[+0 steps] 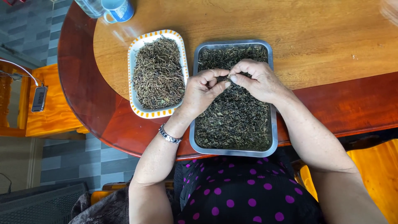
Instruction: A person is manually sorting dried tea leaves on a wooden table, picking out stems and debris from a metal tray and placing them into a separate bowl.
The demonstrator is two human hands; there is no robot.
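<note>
A steel tray [274, 124] full of dark dried leaves [236, 120] sits on the round wooden table's near edge. My left hand [201, 93] and my right hand [257, 81] meet above the tray's upper half, fingertips pinched together on a small bit of dried leaf [228, 79]. A metal bracelet [169, 135] is on my left wrist. Left of the steel tray lies a white tray with an orange-striped rim [133, 62], heaped with thin dried stems [158, 74].
A blue mug [119, 10] and a clear container [89, 6] stand at the table's far left edge. An orange wooden chair [54, 103] with a small dark device [39, 98] on it stands at left. Another orange chair [373, 178] is at lower right.
</note>
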